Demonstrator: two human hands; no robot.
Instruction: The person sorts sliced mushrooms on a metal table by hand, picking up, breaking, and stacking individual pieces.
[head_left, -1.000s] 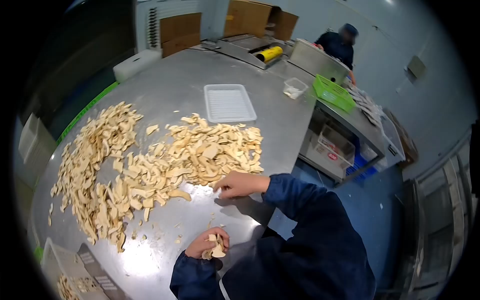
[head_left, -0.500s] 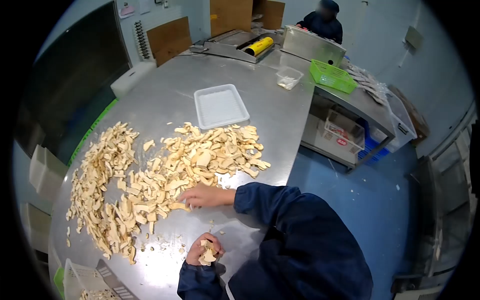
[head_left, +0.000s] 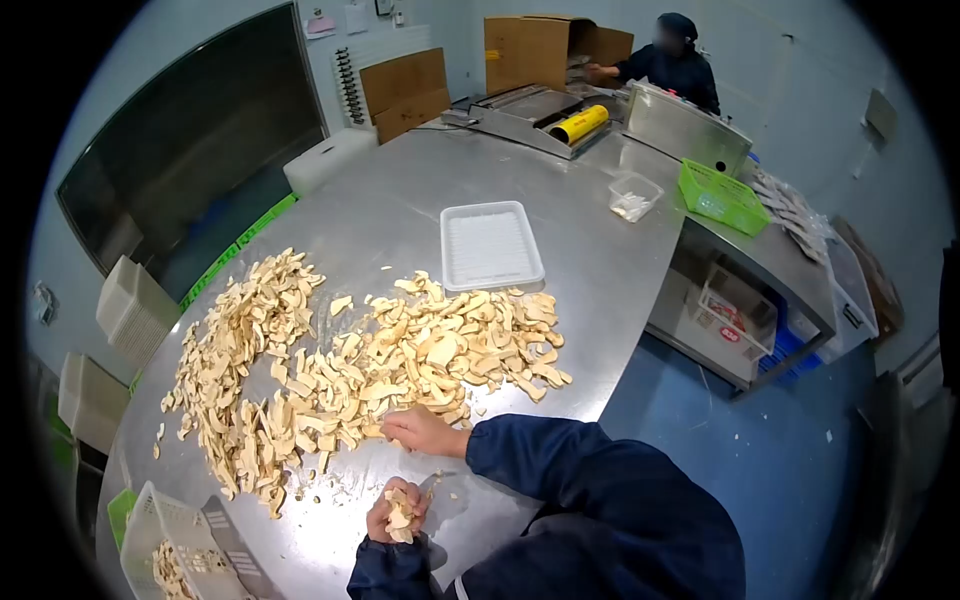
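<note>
Pale dried mushroom slices point(head_left: 440, 350) lie in a wide, loose pile across the steel table. My left hand point(head_left: 392, 512) is low, near the table's front, with its fingers wrapped round several mushroom slices point(head_left: 400, 517). My right hand point(head_left: 428, 432) is at the pile's near edge. Its fingers are curled together, and whatever is between them is hidden. Beyond the pile sits a white plastic tray point(head_left: 490, 247) with no slices visible in it.
At bottom left, a white perforated basket point(head_left: 190, 540) holds some slices. Stacked white containers point(head_left: 135, 305) line the left side. Farther back are a yellow roll point(head_left: 580, 124), a clear tub point(head_left: 634, 198) and a green basket point(head_left: 722, 195). Another person point(head_left: 672, 65) stands behind a metal box.
The view has shifted, so the table appears lower and farther right. My right hand's fingers have curled in at the pile's edge. My left hand still holds its slices.
</note>
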